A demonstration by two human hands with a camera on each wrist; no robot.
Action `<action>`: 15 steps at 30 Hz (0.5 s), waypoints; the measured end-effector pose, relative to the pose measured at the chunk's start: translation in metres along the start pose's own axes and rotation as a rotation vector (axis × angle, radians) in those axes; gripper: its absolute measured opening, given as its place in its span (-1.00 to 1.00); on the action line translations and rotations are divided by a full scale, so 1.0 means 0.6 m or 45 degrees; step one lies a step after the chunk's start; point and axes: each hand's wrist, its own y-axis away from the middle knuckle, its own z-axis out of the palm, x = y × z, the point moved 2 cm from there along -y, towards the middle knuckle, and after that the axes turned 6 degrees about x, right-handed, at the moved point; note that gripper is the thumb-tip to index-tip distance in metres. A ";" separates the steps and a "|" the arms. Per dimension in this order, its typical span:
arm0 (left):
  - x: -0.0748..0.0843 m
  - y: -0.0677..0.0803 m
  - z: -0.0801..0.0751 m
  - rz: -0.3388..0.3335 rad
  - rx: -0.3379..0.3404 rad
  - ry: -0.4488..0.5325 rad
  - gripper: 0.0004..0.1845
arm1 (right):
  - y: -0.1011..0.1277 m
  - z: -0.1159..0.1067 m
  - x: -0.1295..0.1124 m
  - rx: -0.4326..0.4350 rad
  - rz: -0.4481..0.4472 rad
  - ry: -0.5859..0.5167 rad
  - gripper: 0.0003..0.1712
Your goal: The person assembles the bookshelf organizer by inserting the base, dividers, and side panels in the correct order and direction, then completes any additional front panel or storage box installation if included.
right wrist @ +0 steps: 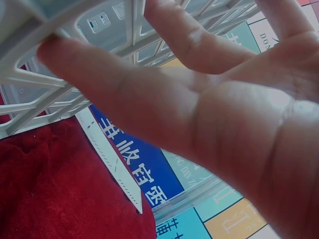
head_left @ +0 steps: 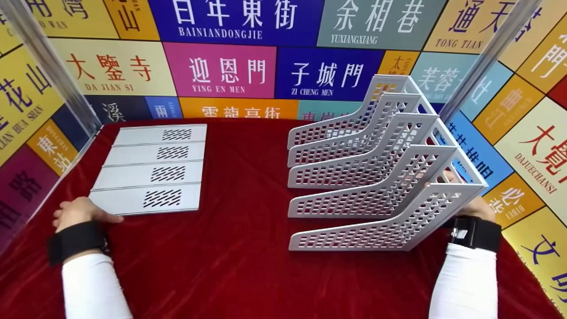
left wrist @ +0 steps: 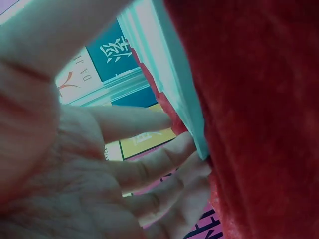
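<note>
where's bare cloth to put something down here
Free: the red cloth between the flat panels and the file rack, and the near strip between both forearms. Crowded: left edge by the left hand, right edge where the right hand meets the rack.

Person, two arms in view: each forearm covered by a close-fitting white sleeve reaching to the wrist. Left hand [head_left: 77, 212] bare, with a broad black strap wrapped around the wrist just above the sleeve cuff. Right hand [head_left: 480, 207] bare, with a matching black wrist strap carrying a small silver-and-black metal buckle or mount on its inner side.
</note>
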 end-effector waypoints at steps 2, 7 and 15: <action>-0.001 0.002 -0.002 -0.011 0.013 0.011 0.49 | 0.001 -0.002 0.001 0.013 0.012 0.011 -0.29; -0.010 0.004 -0.008 -0.002 0.092 0.019 0.38 | -0.001 0.000 -0.001 0.002 0.008 0.019 -0.30; -0.005 0.000 0.001 -0.035 0.148 0.011 0.34 | -0.003 -0.001 0.000 -0.017 -0.012 0.016 -0.31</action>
